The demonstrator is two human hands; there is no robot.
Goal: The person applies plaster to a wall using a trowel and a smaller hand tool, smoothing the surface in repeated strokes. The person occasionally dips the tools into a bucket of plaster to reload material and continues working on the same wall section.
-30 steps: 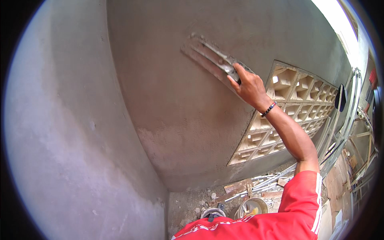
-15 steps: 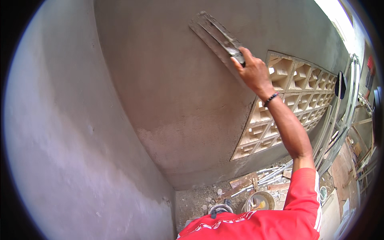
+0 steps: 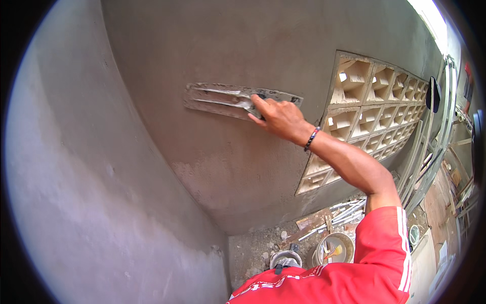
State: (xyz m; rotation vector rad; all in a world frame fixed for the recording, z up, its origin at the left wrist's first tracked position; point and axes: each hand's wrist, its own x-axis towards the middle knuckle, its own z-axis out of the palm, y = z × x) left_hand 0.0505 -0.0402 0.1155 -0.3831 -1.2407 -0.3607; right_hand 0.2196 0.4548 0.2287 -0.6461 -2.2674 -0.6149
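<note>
My right hand (image 3: 284, 117) is closed round the handle of a long plastering trowel (image 3: 215, 101). The trowel's blade lies against the grey plastered wall (image 3: 238, 167), nearly level, with its far end pointing left. Wet-looking mortar smears the blade's back and edges. Just right of my wrist, a panel of cream ventilation blocks (image 3: 349, 121) is set into the same wall. Lower down, the plaster shows a paler, rougher patch. My left hand is out of sight.
A second plastered wall (image 3: 111, 192) meets this one in a corner at the left. On the rubble-strewn floor stand a bucket (image 3: 349, 243) with a brush in it and a smaller bucket (image 3: 286, 257). Long metal bars (image 3: 441, 126) lean at the right; another person (image 3: 468, 83) is beyond.
The trowel has swept down and left across the wall in my right hand. Its blade has turned from a steep slant to nearly level.
</note>
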